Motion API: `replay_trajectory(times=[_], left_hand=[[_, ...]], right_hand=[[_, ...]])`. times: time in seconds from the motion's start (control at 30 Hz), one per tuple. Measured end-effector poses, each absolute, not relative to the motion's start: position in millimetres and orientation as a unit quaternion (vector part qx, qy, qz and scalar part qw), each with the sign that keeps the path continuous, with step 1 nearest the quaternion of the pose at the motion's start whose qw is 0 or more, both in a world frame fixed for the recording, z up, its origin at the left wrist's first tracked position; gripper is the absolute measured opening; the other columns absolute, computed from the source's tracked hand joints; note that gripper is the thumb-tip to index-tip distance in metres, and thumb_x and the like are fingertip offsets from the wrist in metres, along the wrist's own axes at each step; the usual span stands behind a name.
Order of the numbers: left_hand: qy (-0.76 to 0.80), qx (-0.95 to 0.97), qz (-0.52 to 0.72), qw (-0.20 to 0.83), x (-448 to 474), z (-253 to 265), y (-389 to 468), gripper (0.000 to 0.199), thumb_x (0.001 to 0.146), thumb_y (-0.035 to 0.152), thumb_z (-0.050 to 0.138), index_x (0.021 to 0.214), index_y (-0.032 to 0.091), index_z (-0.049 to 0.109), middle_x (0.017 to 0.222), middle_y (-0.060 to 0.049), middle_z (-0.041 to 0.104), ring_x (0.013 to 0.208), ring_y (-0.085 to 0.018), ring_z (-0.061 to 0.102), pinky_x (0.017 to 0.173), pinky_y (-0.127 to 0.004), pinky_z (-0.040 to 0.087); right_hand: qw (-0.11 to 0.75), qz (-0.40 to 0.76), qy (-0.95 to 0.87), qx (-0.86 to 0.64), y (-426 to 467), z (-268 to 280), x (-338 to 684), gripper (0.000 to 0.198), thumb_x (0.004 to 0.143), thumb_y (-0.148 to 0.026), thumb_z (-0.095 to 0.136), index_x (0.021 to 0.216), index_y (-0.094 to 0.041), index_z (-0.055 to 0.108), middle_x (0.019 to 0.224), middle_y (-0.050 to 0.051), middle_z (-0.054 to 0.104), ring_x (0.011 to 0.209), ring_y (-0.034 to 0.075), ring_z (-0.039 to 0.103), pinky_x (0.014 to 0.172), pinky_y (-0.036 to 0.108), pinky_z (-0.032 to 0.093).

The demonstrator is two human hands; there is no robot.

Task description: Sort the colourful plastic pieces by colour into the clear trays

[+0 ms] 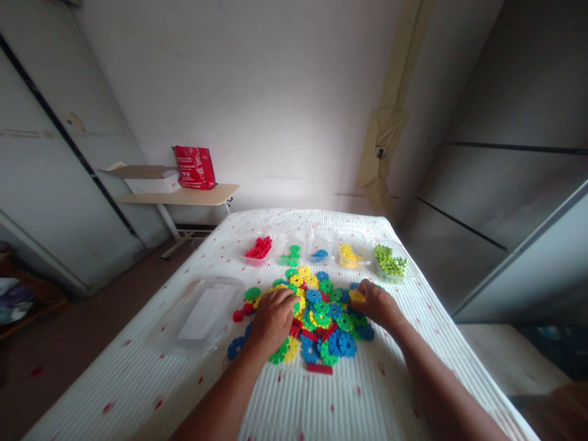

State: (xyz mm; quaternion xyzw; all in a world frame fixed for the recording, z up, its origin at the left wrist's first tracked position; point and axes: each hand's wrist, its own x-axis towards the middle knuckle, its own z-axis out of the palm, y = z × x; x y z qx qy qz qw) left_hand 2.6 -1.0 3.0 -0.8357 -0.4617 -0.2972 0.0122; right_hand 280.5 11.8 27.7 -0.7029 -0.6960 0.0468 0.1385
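Note:
A mixed pile of notched plastic discs [321,306] in blue, green and yellow lies in the middle of the bed-like surface, with red connector pieces [320,369] among and in front of them. My left hand [274,315] rests over the pile's left side, fingers curled down; what they hold, if anything, is hidden. Yellow and green discs show just past its fingertips. At the pile's right edge, my right hand [380,304] is closed, with a yellow notched disc [356,296] between thumb and fingers.
Behind the pile stand clear plastic containers: red pieces [259,247], green discs [291,254], blue discs [319,255], yellow discs [349,254], light-green pieces [390,262]. A transparent lid [172,346] lies left. Beyond is a side table [202,196] with a red bag [196,168].

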Motion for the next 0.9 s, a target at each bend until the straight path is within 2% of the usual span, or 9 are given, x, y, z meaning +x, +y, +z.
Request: replay_trajectory(times=[0.23, 0.5, 0.63, 0.7, 0.77, 0.9], left_hand=[[-0.462, -0.836, -0.296, 0.010, 2.9, 2.5, -0.2, 0.035, 0.081, 0.008, 0.044, 0.106, 0.024, 0.063, 0.108, -0.005, 0.062, 0.103, -0.021, 0.054, 0.091, -0.043, 0.043], [-0.458, -0.837, -0.300, 0.009, 2.8, 3.6, -0.2, 0.035, 0.081, 0.008, 0.044, 0.107, 0.024, 0.062, 0.108, -0.005, 0.062, 0.103, -0.021, 0.053, 0.091, -0.042, 0.043], [-0.458, -0.836, -0.302, 0.011, 2.6, 2.6, 0.1, 0.036, 0.081, 0.008, 0.043, 0.107, 0.024, 0.062, 0.108, -0.005, 0.062, 0.103, -0.021, 0.053, 0.091, -0.042, 0.043], [-0.456, -0.836, -0.304, 0.012, 2.7, 2.6, -0.3, 0.036, 0.081, 0.008, 0.044, 0.107, 0.024, 0.062, 0.108, -0.005, 0.062, 0.103, -0.021, 0.054, 0.091, -0.042, 0.043], [-0.456, -0.837, -0.303, 0.012, 2.8, 3.3, -0.8, 0.036, 0.081, 0.008, 0.044, 0.107, 0.025, 0.062, 0.108, -0.005, 0.062, 0.103, -0.021, 0.054, 0.091, -0.042, 0.043], [-0.461, -0.836, -0.297, 0.009, 2.9, 5.6, -1.7, 0.034, 0.082, 0.010, 0.044, 0.107, 0.024, 0.063, 0.108, -0.005, 0.062, 0.102, -0.021, 0.054, 0.090, -0.042, 0.043]], right_hand=[[0.109, 0.026, -0.701, -0.704, 13.2, 28.0, 278.1, 0.024, 0.076, -0.036, 0.053, 0.091, -0.019, 0.061, 0.086, 0.007, 0.067, 0.077, 0.020, 0.061, 0.060, 0.025, 0.036], [0.094, 0.014, -0.710, -0.698, 11.0, 31.3, 277.9, 0.024, 0.076, -0.038, 0.054, 0.091, -0.022, 0.064, 0.087, 0.006, 0.067, 0.077, 0.019, 0.062, 0.061, 0.025, 0.039], [0.138, 0.001, -0.735, -0.664, 6.2, 35.8, 277.9, 0.027, 0.073, -0.033, 0.059, 0.096, -0.019, 0.064, 0.094, 0.008, 0.064, 0.082, 0.020, 0.060, 0.068, 0.027, 0.043], [0.176, 0.018, -0.769, -0.614, 3.0, 39.7, 277.2, 0.020, 0.073, -0.028, 0.059, 0.090, -0.020, 0.064, 0.091, 0.006, 0.063, 0.081, 0.018, 0.060, 0.070, 0.027, 0.043], [0.195, 0.057, -0.800, -0.565, -0.2, 44.4, 275.1, 0.011, 0.076, -0.026, 0.057, 0.079, -0.020, 0.065, 0.082, 0.004, 0.062, 0.074, 0.016, 0.059, 0.066, 0.025, 0.042], [0.183, 0.138, -0.832, -0.505, -5.3, 51.5, 267.2, 0.015, 0.080, -0.025, 0.054, 0.071, -0.022, 0.066, 0.074, 0.002, 0.062, 0.068, 0.013, 0.057, 0.059, 0.022, 0.039]])
